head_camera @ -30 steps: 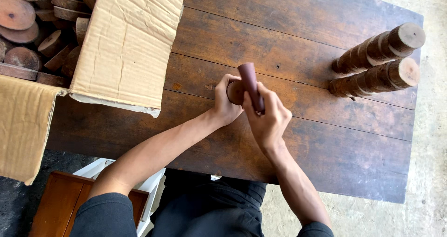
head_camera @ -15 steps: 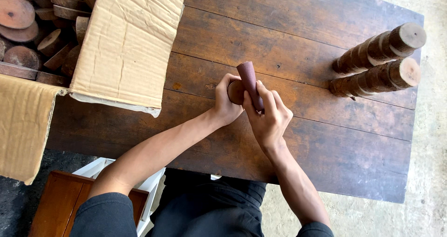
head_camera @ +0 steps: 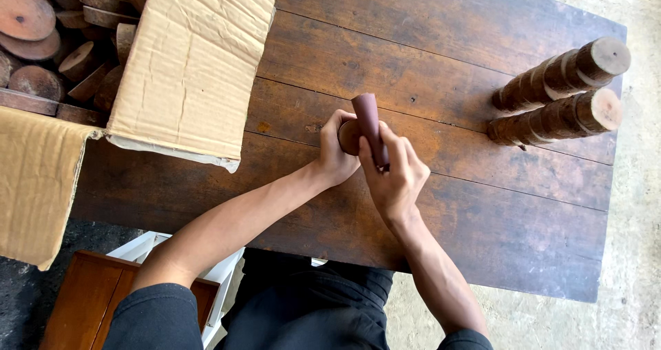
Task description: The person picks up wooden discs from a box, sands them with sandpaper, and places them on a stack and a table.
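Two hands meet over the dark bench [head_camera: 482,205]: the left hand [head_camera: 335,158] has its grip closed round a small wooden disc [head_camera: 348,136], and the right hand [head_camera: 394,178] pinches a reddish sandpaper strip [head_camera: 367,119] against it.

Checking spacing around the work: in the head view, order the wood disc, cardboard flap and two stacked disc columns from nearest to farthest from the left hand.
1. Wood disc: in the left hand.
2. Cardboard flap: left.
3. Stacked disc columns: far right.

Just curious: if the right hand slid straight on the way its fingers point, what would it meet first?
Past the reddish strip the right hand grips, probably only bare table to the far edge; depth is uncertain.
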